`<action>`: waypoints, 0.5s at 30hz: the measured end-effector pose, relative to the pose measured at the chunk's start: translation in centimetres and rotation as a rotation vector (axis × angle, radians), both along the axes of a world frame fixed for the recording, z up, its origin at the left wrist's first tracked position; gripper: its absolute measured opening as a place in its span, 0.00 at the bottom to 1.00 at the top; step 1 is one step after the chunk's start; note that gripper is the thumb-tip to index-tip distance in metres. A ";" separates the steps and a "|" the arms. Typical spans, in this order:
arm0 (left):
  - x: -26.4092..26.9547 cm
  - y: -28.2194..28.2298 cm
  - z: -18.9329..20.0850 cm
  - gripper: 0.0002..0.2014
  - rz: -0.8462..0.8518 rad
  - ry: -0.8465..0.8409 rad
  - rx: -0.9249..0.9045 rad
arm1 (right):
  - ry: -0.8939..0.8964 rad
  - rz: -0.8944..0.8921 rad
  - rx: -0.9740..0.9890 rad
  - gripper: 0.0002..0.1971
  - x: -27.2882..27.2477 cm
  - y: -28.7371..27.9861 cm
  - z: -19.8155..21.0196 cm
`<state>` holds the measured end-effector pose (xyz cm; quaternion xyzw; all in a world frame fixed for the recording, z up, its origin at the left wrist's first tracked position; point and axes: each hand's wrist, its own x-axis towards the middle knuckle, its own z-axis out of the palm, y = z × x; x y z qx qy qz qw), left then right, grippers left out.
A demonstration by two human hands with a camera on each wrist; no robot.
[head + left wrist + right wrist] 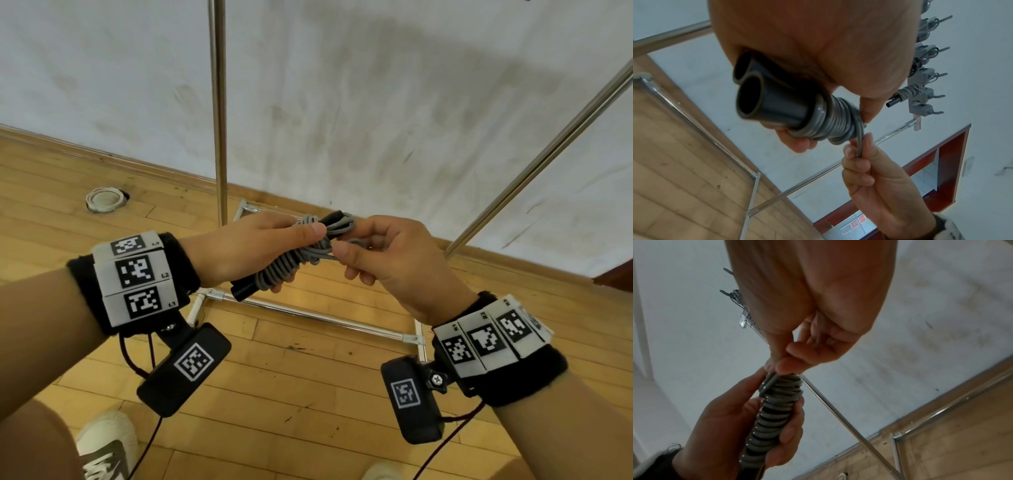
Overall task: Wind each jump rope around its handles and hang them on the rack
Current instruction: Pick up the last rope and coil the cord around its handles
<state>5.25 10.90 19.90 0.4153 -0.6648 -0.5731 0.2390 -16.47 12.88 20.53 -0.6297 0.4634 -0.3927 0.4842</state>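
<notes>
On our wrists we read L1, L2 and L3 beside the square codes of the left wristband (137,277). Our left hand (246,250) curls its fingers (791,433) round the two black handles (764,100), held side by side with the grey jump rope (284,267) coiled tightly about them, thumb on top. Just right of those fingers, our right hand (390,260) pinches the rope's loose end between thumb and forefinger. Beyond the fingers stands the steel rack (219,113), where another wound rope (906,94) hangs among grey hooks (925,99), before the white wall (376,85).
</notes>
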 end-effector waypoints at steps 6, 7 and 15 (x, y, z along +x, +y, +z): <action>-0.9 0.0 -0.3 0.19 0.058 -0.025 0.029 | -0.042 -0.186 -0.061 0.04 -0.3 -0.2 -0.6; -1.1 0.1 -0.4 0.15 0.075 -0.023 0.022 | -0.047 -0.202 -0.066 0.03 -0.2 -0.1 -0.8; -1.5 -0.1 -0.4 0.08 0.070 -0.075 -0.112 | -0.116 -0.305 -0.135 0.04 0.3 -0.1 -1.0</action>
